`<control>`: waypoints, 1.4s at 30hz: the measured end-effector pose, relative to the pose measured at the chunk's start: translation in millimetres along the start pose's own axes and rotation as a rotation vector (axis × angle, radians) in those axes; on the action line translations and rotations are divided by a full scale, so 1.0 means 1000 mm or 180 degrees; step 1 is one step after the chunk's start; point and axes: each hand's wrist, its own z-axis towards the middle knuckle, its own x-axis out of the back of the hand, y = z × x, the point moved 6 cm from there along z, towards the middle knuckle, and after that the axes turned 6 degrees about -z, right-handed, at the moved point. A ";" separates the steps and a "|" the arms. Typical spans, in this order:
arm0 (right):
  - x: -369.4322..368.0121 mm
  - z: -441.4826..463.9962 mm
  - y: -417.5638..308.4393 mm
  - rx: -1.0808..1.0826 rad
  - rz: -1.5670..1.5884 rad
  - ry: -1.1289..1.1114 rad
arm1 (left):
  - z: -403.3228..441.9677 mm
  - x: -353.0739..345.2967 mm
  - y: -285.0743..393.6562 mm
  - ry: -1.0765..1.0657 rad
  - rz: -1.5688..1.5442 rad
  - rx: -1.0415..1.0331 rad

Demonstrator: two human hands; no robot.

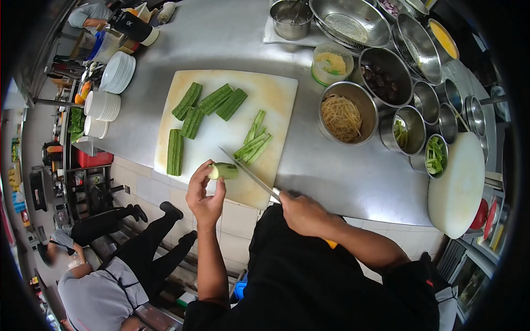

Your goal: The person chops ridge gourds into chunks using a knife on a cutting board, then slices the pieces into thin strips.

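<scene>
Over the near part of a white cutting board [215, 138], my left hand [205, 196] grips a short piece of green gourd [225, 170] between fingers and thumb; its pale cut end shows. My right hand [309, 215] is wrapped round the handle of a kitchen knife [254, 176], whose blade slants up and left beside the gourd piece. Whether the edge touches the gourd I cannot tell. Several ridged dark-green gourd pieces [175, 152] lie on the left and far parts of the board. Thin green peel strips [253, 149] lie to the right, near the knife tip.
Right of the board stand a pot of pale shreds [341, 114], a tub [331, 63] and several metal bowls. A round white block [457, 185] stands at the right edge. Stacked white plates [118, 73] and a black bottle [132, 28] are at left. Co-workers [105, 287] stand lower left.
</scene>
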 end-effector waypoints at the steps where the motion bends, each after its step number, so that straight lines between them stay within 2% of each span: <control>1: 0.000 -0.002 0.005 0.0037 0.0161 0.0010 | -0.001 0.004 -0.001 0.0003 0.0018 0.0005; 3: 0.004 -0.013 0.005 0.0049 0.0247 -0.0001 | -0.004 0.013 -0.002 0.0065 -0.0192 0.0092; 5: 0.020 -0.028 -0.008 0.0213 0.0137 0.0203 | -0.003 0.017 0.005 0.0016 0.0233 0.0139; 7: 0.023 -0.044 -0.014 0.0277 -0.0078 0.0269 | 0.000 0.007 0.020 -0.0291 0.1025 -0.0475; 12: 0.026 -0.072 -0.026 0.0343 -0.0666 0.0303 | 0.005 -0.011 0.032 -0.0431 0.1256 -0.0692; 14: 0.024 -0.075 -0.026 0.0295 -0.0582 0.0245 | 0.007 -0.013 0.031 -0.0382 0.1367 -0.0671; 25: 0.023 -0.073 -0.032 0.0325 -0.0365 0.0092 | 0.006 -0.013 0.029 -0.0364 0.1321 -0.0613; 42: 0.012 -0.053 -0.041 0.0197 -0.0556 0.0379 | 0.008 -0.012 0.028 -0.0448 0.1230 -0.0591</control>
